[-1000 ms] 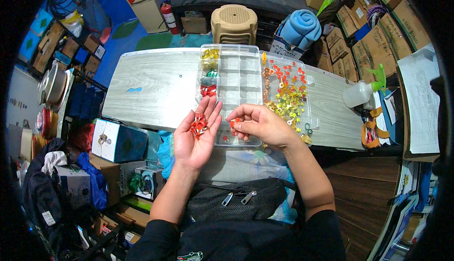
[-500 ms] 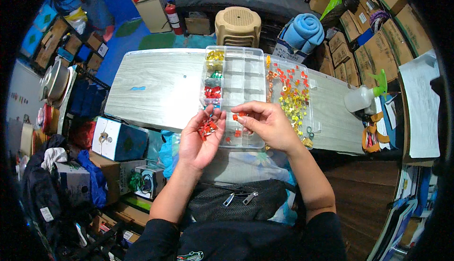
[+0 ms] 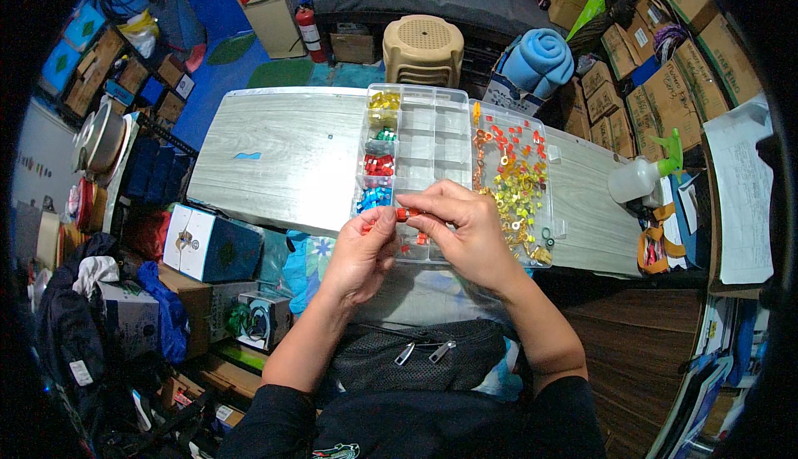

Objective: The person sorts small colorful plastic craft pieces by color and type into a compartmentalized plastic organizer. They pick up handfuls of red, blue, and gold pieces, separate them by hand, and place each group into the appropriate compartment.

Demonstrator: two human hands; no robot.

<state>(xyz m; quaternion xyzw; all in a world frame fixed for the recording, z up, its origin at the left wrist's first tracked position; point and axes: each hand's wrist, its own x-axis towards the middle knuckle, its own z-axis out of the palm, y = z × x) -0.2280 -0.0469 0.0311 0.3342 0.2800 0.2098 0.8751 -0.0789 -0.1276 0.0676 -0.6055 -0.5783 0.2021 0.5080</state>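
Note:
In front of me stands a clear compartment box [image 3: 417,145]. Its left column holds small yellow pieces [image 3: 383,100], green pieces [image 3: 386,135], red pieces [image 3: 379,165] and blue pieces [image 3: 373,199], each in their own compartment. Over its near part, my right hand [image 3: 467,228] pinches a small orange-red piece [image 3: 406,214]. My left hand [image 3: 359,259] is curled closed, its thumb and fingertips meeting at that piece's left end. Red shows at the left fingers; most of what lies in that palm is hidden. A few red pieces [image 3: 420,239] sit in a near compartment beneath my hands.
Right of the box, a clear tray [image 3: 544,193] carries many loose red, orange and yellow pieces. The grey wood-patterned table [image 3: 274,147] extends to both sides. A spray bottle [image 3: 636,180] is at its right end. Beyond stand beige stools [image 3: 422,43] and stacked cartons [image 3: 669,93].
My left hand, open with red pieces on its palm before, has curled closed. The right hand has moved toward it, and the hands now meet at the orange-red piece.

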